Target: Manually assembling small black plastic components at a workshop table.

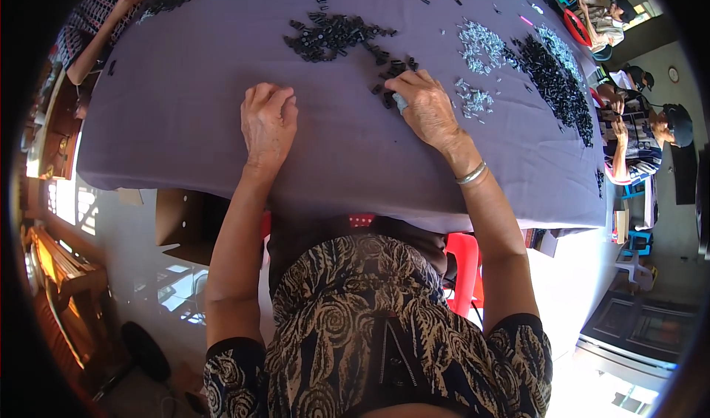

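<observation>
My left hand (268,126) is over the cloth left of the middle, its fingers curled in and the thumb near the forefinger. Whatever it may hold is too small or hidden to make out. My right hand (425,107), with a silver bangle on the wrist, is closed at the near end of a trail of small black cylindrical pieces (396,67). Small clear pieces (400,102) show between its curled fingers. Its fingertips are beside the black pieces; whether they pinch one is hidden. Just right of this hand lies a small heap of clear pieces (473,99).
A purple-grey cloth (185,137) covers the table. Ahead is a larger heap of black pieces (329,37). To the right lie more clear pieces (481,46) and a long black heap (555,78). Other people sit along the left and right edges. A red chair (464,270) stands behind me.
</observation>
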The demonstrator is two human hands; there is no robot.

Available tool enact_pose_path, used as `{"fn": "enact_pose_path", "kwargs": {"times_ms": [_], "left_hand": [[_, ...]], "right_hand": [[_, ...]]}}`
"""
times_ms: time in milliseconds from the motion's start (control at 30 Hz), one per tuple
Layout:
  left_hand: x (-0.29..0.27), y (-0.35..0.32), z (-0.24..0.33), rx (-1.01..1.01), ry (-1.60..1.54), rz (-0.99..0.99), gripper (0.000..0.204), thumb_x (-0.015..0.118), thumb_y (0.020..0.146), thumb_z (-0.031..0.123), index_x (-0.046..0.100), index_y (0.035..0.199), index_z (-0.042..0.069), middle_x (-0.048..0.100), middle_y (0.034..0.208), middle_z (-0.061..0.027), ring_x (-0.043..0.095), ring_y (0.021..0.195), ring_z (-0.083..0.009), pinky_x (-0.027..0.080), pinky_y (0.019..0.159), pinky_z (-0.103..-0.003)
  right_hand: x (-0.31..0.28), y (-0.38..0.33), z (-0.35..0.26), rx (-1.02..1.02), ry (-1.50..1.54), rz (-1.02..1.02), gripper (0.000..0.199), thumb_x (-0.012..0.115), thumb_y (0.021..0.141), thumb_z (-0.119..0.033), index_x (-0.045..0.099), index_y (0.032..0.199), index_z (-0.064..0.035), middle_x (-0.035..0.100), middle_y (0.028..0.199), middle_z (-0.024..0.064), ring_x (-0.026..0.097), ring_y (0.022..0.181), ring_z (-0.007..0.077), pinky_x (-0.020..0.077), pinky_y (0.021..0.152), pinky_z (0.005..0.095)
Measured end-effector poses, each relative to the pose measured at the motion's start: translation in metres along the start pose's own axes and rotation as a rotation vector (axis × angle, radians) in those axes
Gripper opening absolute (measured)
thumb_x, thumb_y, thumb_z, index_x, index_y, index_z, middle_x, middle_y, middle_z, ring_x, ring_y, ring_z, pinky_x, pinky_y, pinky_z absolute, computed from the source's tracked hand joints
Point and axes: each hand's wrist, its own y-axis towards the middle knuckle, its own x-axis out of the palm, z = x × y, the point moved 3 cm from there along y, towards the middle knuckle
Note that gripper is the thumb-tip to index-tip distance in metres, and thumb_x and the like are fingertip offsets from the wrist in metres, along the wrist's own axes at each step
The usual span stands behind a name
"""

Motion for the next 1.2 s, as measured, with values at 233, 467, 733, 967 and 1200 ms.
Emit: {"fn": "enact_pose_path", "kwargs": {"times_ms": [233, 467, 733, 967, 1200], "left_hand": [[-0.001, 0.000, 0.001, -0.008, -0.036, 0.004, 0.014, 0.064, 0.070, 0.002, 0.064, 0.083, 0.005, 0.055, 0.085, -0.0042, 0.052, 0.086, -0.0244, 0.043, 0.077, -0.036], [0.000, 0.001, 0.000, 0.002, -0.019, 0.004, 0.014, 0.064, 0.070, 0.002, 0.064, 0.084, 0.005, 0.055, 0.084, -0.0047, 0.053, 0.086, -0.0244, 0.043, 0.077, -0.037], [-0.007, 0.002, 0.015, 0.023, -0.226, 0.095, 0.014, 0.062, 0.076, -0.001, 0.063, 0.089, 0.002, 0.057, 0.088, -0.0086, 0.057, 0.081, -0.0247, 0.047, 0.068, -0.033], [0.009, -0.011, 0.070, -0.307, -0.996, -0.228, 0.018, 0.060, 0.084, 0.003, 0.060, 0.103, 0.002, 0.056, 0.092, -0.0011, 0.054, 0.082, -0.0076, 0.045, 0.070, -0.020], [0.021, -0.022, 0.085, -0.479, -1.365, -0.284, 0.025, 0.059, 0.086, 0.003, 0.057, 0.110, 0.000, 0.055, 0.100, -0.0030, 0.055, 0.091, -0.0107, 0.049, 0.075, -0.025]], "right_hand": [[0.008, 0.005, 0.001, -0.022, -0.043, -0.085, 0.037, 0.062, 0.062, 0.008, 0.062, 0.095, -0.0084, 0.058, 0.093, 0.0040, 0.053, 0.098, 0.0230, 0.0447, 0.084, 0.0401], [0.002, 0.003, 0.001, 0.086, 0.208, 0.022, 0.034, 0.059, 0.063, 0.008, 0.060, 0.095, -0.0044, 0.056, 0.086, 0.0088, 0.057, 0.084, 0.0281, 0.0459, 0.075, 0.0395], [0.011, 0.008, 0.004, 0.087, 0.168, 0.048, 0.020, 0.057, 0.064, 0.008, 0.059, 0.083, 0.0002, 0.056, 0.078, 0.0119, 0.057, 0.072, 0.0315, 0.0466, 0.066, 0.0393], [0.007, -0.003, -0.014, 0.301, 0.547, 0.259, 0.012, 0.065, 0.069, -0.001, 0.061, 0.080, 0.0012, 0.062, 0.076, 0.0091, 0.062, 0.067, 0.0193, 0.0508, 0.064, 0.0292], [0.012, -0.029, -0.049, 0.488, 1.393, 0.354, 0.011, 0.062, 0.080, 0.005, 0.060, 0.089, 0.0001, 0.060, 0.082, -0.0007, 0.057, 0.074, 0.0067, 0.0483, 0.067, 0.0208]]}}
